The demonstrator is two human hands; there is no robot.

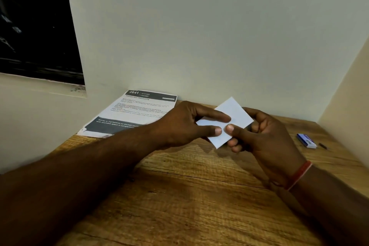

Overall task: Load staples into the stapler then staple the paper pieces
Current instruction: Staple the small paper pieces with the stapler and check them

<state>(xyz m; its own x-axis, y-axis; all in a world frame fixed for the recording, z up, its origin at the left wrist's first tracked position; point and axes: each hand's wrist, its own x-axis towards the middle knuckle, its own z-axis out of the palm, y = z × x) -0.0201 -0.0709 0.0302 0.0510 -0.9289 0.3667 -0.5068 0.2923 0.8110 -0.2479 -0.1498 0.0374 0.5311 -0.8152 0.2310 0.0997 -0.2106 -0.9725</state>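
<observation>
We hold the paper pieces point(236, 115) above the table point(199, 195), pinched by left hand point(179, 124) and right hand point(267, 138). Staple box point(306, 140) lies well right (no stapler visible). We judge stapling not yet done; loading cannot be told.

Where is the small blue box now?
Head view, far right: the small blue box lies on the wooden table, right of the right hand, near the side wall.

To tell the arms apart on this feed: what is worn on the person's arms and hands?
No sleeves or gloves are in view. The right hand has a red-orange band round its wrist. The left hand shows no ring, watch or band.
</observation>
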